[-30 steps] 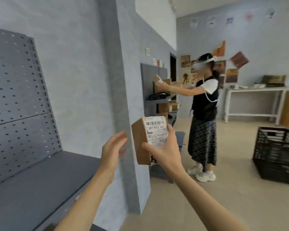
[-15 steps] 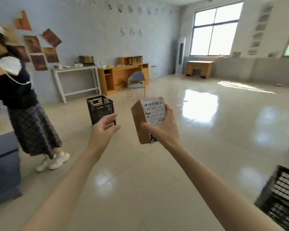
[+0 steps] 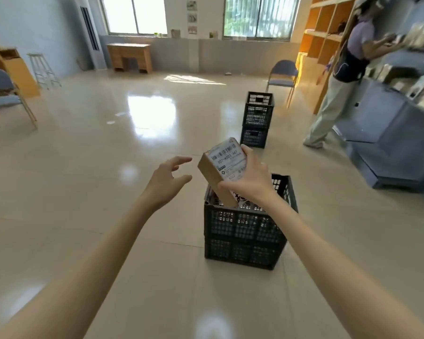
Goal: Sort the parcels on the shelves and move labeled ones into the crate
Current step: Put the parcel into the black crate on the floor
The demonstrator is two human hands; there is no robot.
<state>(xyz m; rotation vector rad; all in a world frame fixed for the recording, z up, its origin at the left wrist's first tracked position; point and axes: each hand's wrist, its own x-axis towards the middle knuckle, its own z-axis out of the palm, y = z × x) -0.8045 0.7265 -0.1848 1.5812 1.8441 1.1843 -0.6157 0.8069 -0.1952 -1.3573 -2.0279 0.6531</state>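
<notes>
Your right hand (image 3: pixel 250 178) grips the labeled parcel (image 3: pixel 222 171), tilted above the black crate (image 3: pixel 245 231). Your left hand (image 3: pixel 165 177) hovers beside it, fingers loosely spread and empty.

Open crate (image 3: pixel 245 228) top (parcel (image 3: pixel 220 172) above)

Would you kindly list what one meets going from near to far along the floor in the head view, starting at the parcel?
Labeled parcel gripped by the right hand → near black crate → stacked black crates → blue chair → wooden desk under the windows.
</notes>
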